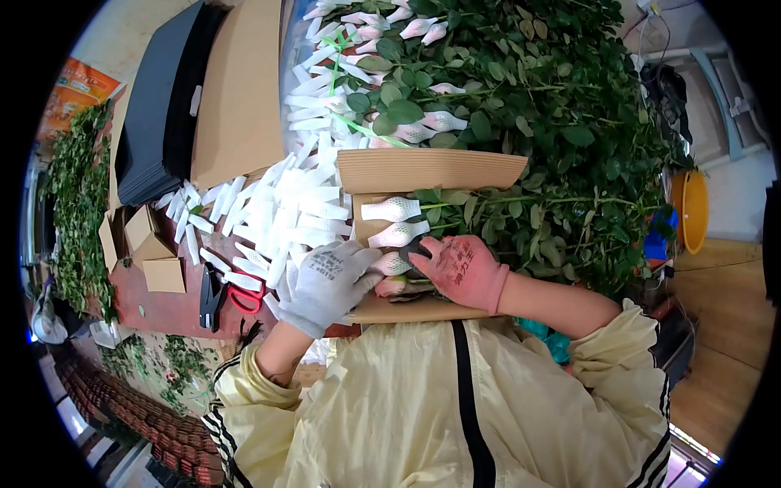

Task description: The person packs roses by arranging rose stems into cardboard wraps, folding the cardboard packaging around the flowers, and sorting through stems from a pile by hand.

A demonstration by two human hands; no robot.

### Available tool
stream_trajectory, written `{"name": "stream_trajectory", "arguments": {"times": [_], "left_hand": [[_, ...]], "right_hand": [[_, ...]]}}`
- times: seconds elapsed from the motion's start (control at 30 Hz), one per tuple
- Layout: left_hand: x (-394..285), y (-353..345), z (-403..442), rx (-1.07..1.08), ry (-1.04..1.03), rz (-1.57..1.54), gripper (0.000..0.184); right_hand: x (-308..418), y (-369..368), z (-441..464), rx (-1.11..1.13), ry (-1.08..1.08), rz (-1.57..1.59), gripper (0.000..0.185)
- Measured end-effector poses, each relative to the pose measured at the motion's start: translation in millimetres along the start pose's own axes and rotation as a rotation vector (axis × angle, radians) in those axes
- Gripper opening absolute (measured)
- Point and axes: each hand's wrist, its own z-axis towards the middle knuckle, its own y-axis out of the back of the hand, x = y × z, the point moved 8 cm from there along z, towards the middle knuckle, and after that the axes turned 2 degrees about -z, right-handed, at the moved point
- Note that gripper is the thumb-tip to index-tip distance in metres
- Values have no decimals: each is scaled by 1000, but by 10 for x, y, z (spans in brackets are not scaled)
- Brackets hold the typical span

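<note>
My left hand (329, 285), in a white glove, is closed at the free end of a white foam net sleeve (394, 263) around a rose bud. In a pink glove, my right hand (462, 271) has its fingers curled over the stem end of that same rose; the stem is hidden beneath them. Just below lies a bare pink rose bud (390, 286). Two netted roses, an upper one (390, 209) and a lower one (397, 235), lie above, stems pointing right. These flowers rest on a piece of brown cardboard (423, 310) with a corrugated flap (431, 169) folded up behind.
Loose white foam sleeves (281, 203) are heaped to the left. A black stapler (211, 297) and red-handled scissors (245, 294) lie near them. Dark sheets (159, 102) are stacked at the back left. Leafy rose stems (537, 89) cover the back right, near a yellow basin (694, 211).
</note>
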Motion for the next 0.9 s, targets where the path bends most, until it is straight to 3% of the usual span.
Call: {"name": "stream_trajectory", "arguments": {"times": [0.3, 0.4, 0.43, 0.5, 0.53, 0.63, 0.67, 0.77, 0.83, 0.87, 0.9], "left_hand": [[114, 71, -10, -4, -52, -172, 16], [399, 340, -137, -102, 32, -128, 13], [630, 410, -240, -41, 186, -133, 18], [590, 660, -325, -123, 203, 165, 24], [452, 744, -312, -127, 205, 171, 24], [-349, 563, -177, 3, -127, 145, 35], [-441, 384, -149, 112, -120, 129, 39], [-676, 116, 23, 168, -157, 131, 48], [-610, 43, 4, 201, -147, 124, 51], [-582, -4, -17, 252, -135, 117, 54], [-582, -2, -18, 249, -129, 118, 54]], "right_hand": [[-90, -108, 20, 316, -188, 93, 41], [-102, -65, -27, 160, -160, 120, 31], [-133, -35, -32, 156, -181, 124, 31], [-112, -6, 2, 248, -155, 166, 32], [-87, -4, -9, 224, -148, 122, 32], [-55, -92, -16, 215, -147, 109, 37], [-43, -75, 1, 214, -136, 102, 37], [-49, -30, -16, 270, -138, 79, 35], [-74, 140, -22, 140, -130, 126, 37], [-147, 390, 6, -65, -172, 131, 22], [-167, 392, 15, -65, -164, 132, 22]]}}
